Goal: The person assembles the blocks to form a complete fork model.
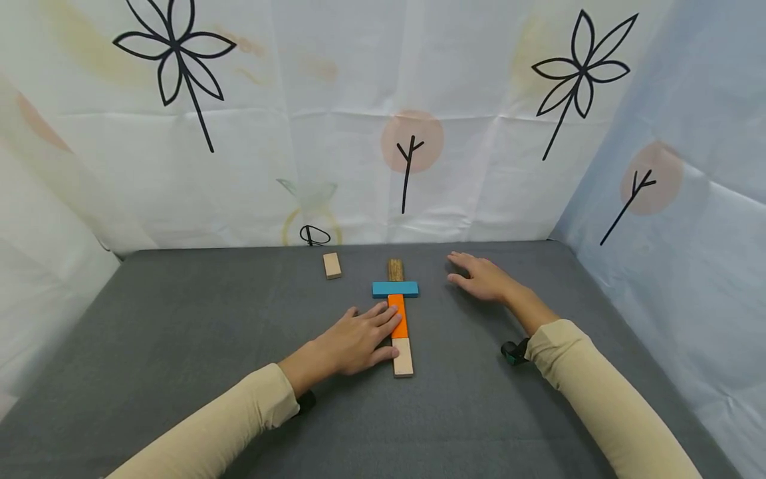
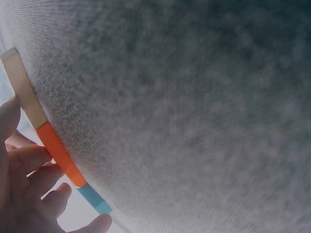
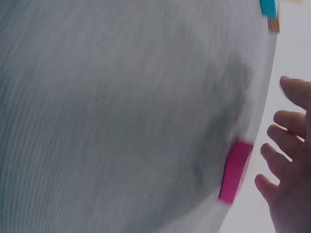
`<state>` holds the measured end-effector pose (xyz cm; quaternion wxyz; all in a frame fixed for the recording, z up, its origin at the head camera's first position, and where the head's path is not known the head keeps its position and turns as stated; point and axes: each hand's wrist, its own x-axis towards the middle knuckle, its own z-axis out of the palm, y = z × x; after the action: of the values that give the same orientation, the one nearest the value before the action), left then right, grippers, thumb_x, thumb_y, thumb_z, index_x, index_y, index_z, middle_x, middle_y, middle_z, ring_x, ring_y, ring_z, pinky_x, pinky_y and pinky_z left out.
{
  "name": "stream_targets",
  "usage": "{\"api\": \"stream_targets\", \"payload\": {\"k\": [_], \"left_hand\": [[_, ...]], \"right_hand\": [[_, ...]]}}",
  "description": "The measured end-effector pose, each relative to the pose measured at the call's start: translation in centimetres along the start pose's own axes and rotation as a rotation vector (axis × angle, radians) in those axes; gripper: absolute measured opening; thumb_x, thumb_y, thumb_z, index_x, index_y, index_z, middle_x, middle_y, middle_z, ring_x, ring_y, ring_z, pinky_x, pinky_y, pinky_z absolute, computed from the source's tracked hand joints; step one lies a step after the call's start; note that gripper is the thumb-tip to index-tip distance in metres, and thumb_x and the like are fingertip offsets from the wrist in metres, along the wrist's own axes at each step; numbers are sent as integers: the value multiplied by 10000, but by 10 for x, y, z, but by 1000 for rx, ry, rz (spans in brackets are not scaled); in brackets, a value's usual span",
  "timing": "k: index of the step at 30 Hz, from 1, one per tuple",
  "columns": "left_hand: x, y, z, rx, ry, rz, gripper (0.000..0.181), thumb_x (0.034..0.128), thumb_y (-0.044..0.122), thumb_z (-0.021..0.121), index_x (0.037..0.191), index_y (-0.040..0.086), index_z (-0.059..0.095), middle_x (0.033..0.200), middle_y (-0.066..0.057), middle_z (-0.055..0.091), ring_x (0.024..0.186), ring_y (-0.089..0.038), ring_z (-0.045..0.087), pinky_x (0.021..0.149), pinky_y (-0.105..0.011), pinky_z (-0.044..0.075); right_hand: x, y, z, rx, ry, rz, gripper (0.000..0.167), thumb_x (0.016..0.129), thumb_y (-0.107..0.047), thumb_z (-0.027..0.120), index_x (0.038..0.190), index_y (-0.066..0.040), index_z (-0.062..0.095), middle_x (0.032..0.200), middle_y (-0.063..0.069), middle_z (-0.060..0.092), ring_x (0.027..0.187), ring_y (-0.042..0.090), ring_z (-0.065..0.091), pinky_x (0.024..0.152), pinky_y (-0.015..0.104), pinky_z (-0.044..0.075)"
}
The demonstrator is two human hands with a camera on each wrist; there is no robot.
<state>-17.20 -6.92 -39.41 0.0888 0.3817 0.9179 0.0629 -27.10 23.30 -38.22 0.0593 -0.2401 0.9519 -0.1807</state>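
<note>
Row of four blocks, laid on the grey tabletop (image 1: 179, 332) straight ahead of the person, listed far to near:
– one mottled brown block (image 1: 395, 270), lengthwise, its near end at the blue piece;
– one blue block (image 1: 395, 289), set crosswise;
– one orange block (image 2: 61, 153), lengthwise, its far end against the blue;
– one long pale block (image 1: 403, 361), end to end with the orange, forming the near end of the row.

Left hand (image 1: 354, 342): laid over the row from its left side. Fingers extended and slightly spread, tips at the orange block; thumb apart from them, at the left edge of the long pale block.

Right hand (image 1: 487, 279): raised over the tabletop, right of the row and well apart from it. Fingers extended and spread, thumb held away from them.

One pink block (image 3: 235, 172): on the tabletop near the right hand (identified in the right wrist view, partly blurred).

One short pale block (image 1: 332, 265): lying loose, left of the row's far end, slightly turned.

Surroundings: white cloth backdrop (image 1: 347, 100) printed with black plant outlines and pinkish discs; beige sleeves (image 1: 610, 399) on both arms; a dark wrist device (image 1: 513, 352) below the right cuff.
</note>
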Motion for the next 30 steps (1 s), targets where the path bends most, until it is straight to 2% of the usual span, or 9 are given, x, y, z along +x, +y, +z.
{"api": "stream_targets", "payload": {"k": [7,15,18,23,30], "left_hand": [[0,0,1,-8,5,2,687,1036,523,430,1567,102,317,1622,-61,276,1507,-251,204,1104,-621,291],[0,-1,2,-3,13,7,685,1037,522,429,1567,103,319,1622,-60,278,1505,-251,212,1097,-621,300],[0,-1,2,-2,15,6,685,1037,521,431,1567,103,319,1621,-60,279,1505,-250,213,1096,-620,302],[0,-1,2,-4,19,10,683,1037,517,435,1566,101,322,1621,-63,280,1505,-254,213,1094,-622,303],[0,-1,2,-5,21,9,684,1036,517,436,1565,99,323,1620,-65,282,1504,-254,216,1094,-619,305]], "right_hand": [[-21,27,-14,-28,56,65,539,1011,-143,582,1455,109,410,1505,309,378,1391,470,352,1112,596,282],[-32,40,-18,-61,83,89,485,983,-130,624,1385,114,502,1361,333,527,1249,486,512,1005,614,398],[-32,41,-15,-72,82,98,490,986,-166,627,1389,89,515,1352,328,538,1225,484,534,976,616,419],[-26,36,-12,-51,59,109,539,995,-233,622,1427,62,491,1421,311,483,1284,492,477,1006,622,390],[-14,24,-7,-53,58,94,539,985,-243,642,1423,43,509,1440,280,481,1294,483,471,1014,612,387]]}}
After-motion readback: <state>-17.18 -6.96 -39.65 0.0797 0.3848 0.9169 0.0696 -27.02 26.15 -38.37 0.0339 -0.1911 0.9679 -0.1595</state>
